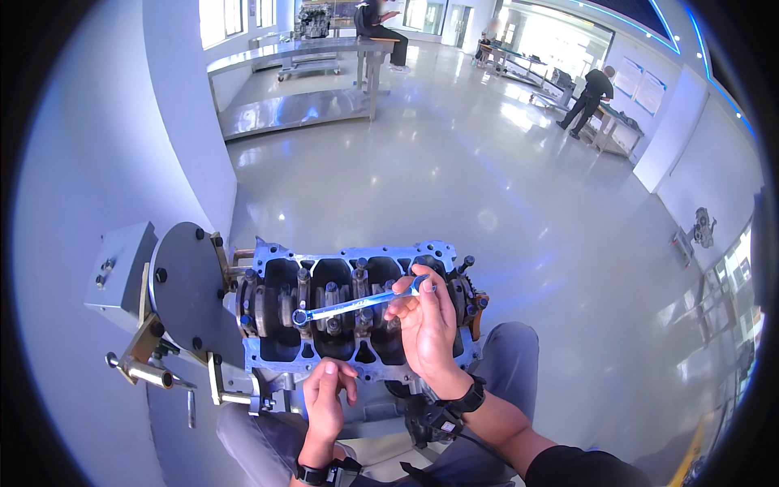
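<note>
My right hand grips a shiny combination wrench near its far-right end, thumb and fingers closed round it. The wrench lies slantwise above an engine block, its ring end at a bolt on the left part of the crankshaft. Whether the ring sits on that bolt, I cannot tell. At the block's near edge is my left hand, its fingers loosely curled and no tool showing in them. Bearing caps with dark bolts cross the open block.
A round plate on a stand carries the block at left, with a grey box and a crank handle beside it. Beyond stand a metal workbench, a seated person and a person bending over a bench.
</note>
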The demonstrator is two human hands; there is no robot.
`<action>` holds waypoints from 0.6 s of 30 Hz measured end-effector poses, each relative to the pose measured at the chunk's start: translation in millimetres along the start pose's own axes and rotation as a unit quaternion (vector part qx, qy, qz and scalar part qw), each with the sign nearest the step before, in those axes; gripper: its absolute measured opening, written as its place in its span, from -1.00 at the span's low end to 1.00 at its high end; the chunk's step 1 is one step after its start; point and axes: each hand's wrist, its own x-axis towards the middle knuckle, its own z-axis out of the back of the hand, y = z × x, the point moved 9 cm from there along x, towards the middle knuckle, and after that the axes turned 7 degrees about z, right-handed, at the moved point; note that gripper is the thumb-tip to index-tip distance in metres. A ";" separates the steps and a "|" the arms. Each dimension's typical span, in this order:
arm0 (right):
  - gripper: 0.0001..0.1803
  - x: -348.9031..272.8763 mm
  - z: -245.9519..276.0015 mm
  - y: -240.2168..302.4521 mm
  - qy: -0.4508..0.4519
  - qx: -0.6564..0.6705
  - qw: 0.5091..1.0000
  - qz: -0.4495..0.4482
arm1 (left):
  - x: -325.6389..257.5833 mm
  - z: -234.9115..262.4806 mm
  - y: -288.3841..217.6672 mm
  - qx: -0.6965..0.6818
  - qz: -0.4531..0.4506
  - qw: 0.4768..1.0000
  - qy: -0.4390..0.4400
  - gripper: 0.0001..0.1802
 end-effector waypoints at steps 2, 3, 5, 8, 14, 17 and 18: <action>-0.69 -1.1 -1.3 -0.6 -0.024 -0.001 1.000 -0.013 | -1.0 2.0 -0.8 0.006 -0.001 1.000 0.001 -0.59; -0.69 -0.1 -1.8 -1.0 -0.024 -0.001 1.000 -0.016 | -1.4 2.2 -1.7 0.012 -0.003 1.000 0.005 -0.59; -0.71 0.1 2.9 -4.0 -0.036 0.011 0.999 -0.038 | -0.6 1.2 -0.7 0.016 0.003 1.000 0.006 -0.59; -0.71 1.2 4.7 -5.3 -0.013 0.048 0.998 -0.043 | 0.9 -3.3 -0.8 0.023 0.004 1.000 0.011 -0.58; -0.79 8.6 20.5 16.0 -0.071 0.079 0.993 -0.043 | 0.3 -8.4 -0.9 0.037 0.003 0.999 0.020 -0.59; -0.82 1.9 13.9 25.9 -0.065 0.096 0.993 -0.031 | 1.3 -11.9 -1.9 0.051 -0.003 0.998 0.027 -0.61; -0.82 -3.4 11.6 26.5 -0.065 0.094 0.993 -0.031 | 1.8 -15.1 -3.6 0.061 -0.011 0.997 0.036 -0.62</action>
